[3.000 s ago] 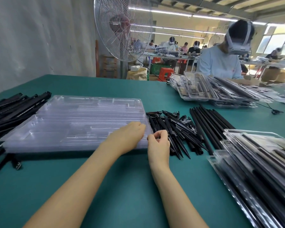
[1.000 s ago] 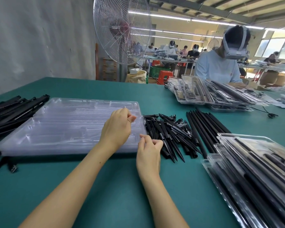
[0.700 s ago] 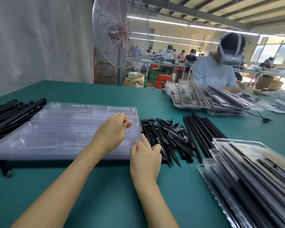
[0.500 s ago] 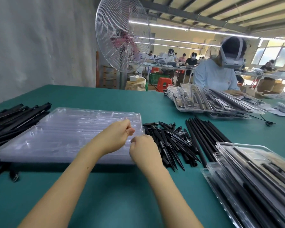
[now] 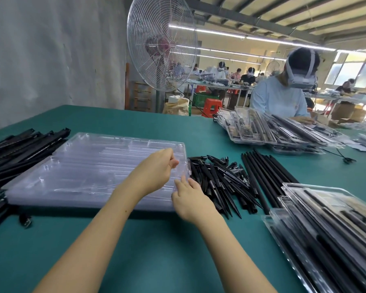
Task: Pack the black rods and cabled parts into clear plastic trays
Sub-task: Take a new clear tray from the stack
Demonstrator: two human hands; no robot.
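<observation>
**Peel one tray off the stack, cleanly**

Step in hand, by my read: freeing the top clear tray (image 5: 114,157) from the stack of clear moulded plastic trays (image 5: 72,200), which sits centre-left on the green bench (image 5: 156,256). Nothing's packed in it yet.

Left hand (image 5: 156,169) is over the stack's right rim, fingers curled, thumb vs. forefinger. It looks like a pinch on the top tray's rim, tho the clear plastic makes exact contact hard to see. Right hand (image 5: 191,199) is at the near-right corner, fingers fairly straight, tips touching the stack's edge, holding nothing.

To do it well:
- Right fingertips pin the lower trays at the corner while the left lifts; otherwise nested trays prob. come up together.
- Lift at the corner first to let air in, then peel along the rim. Thin plastic may crease if yanked mid-edge.
- Check it's a single tray before setting it down.
- Keep the lift low: the pile of short black tapered parts (image 5: 218,178) lies just beside the stack's right edge, and a swinging tray could scatter it.

Stock is to hand: long black rods (image 5: 264,174) right of that pile, flat black bars (image 5: 23,153) at far left, filled trays (image 5: 330,225) near right. Whether the tapered parts carry cables, can't tell.
</observation>
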